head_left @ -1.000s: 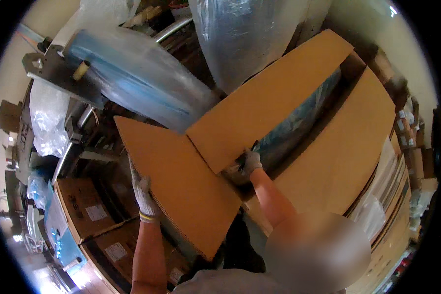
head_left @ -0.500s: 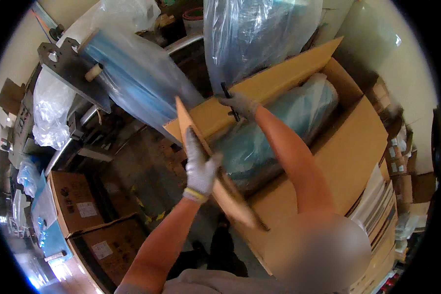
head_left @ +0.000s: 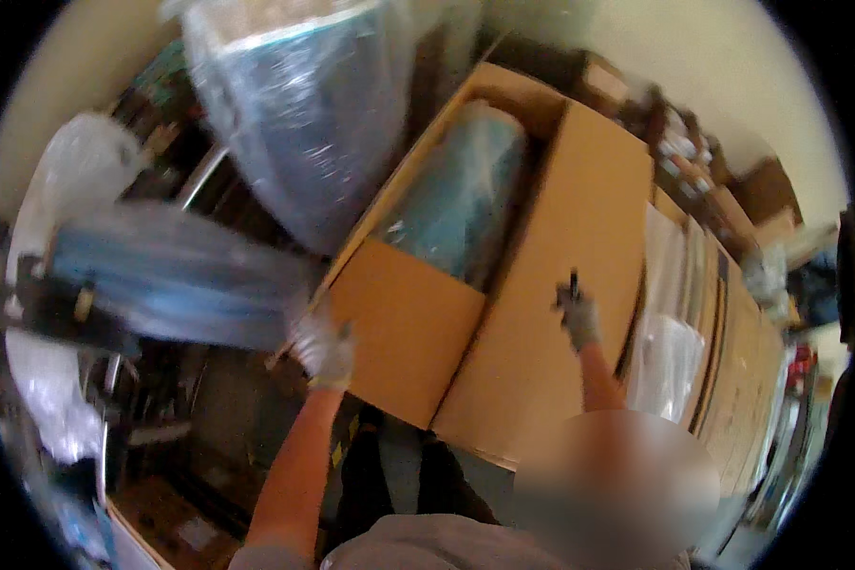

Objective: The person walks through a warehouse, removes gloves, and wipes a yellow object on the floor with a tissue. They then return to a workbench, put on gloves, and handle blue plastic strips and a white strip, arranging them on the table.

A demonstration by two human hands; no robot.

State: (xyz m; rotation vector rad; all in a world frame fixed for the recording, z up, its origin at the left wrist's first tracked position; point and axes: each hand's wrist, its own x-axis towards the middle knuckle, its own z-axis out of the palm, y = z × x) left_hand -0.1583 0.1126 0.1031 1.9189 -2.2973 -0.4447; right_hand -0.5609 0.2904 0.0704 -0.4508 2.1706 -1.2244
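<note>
An open cardboard box [head_left: 565, 237] holds a thick roll [head_left: 465, 190] of bluish-green material in clear plastic. At its near end a cardboard flap [head_left: 408, 323] lies folded inward, covering that end of the roll. My left hand [head_left: 323, 353], in a pale glove, is at the flap's left edge, its thumb on the cardboard side; the fingers are blurred. My right hand [head_left: 579, 321], gloved too, is over the wide right flap, closed around a small black tool [head_left: 573, 285]. The tool's exact kind is too blurred to make out.
Plastic-wrapped blue rolls [head_left: 304, 114] stand behind the box, and another wrapped roll [head_left: 180, 275] lies on a metal frame at left. Flat cardboard sheets [head_left: 722, 351] stack up on the right. Brown cartons [head_left: 180, 522] sit at lower left.
The near flap has gone from standing on edge to lying over the roll's end. My right hand has moved right with the black tool, away from the far flap. The view has turned.
</note>
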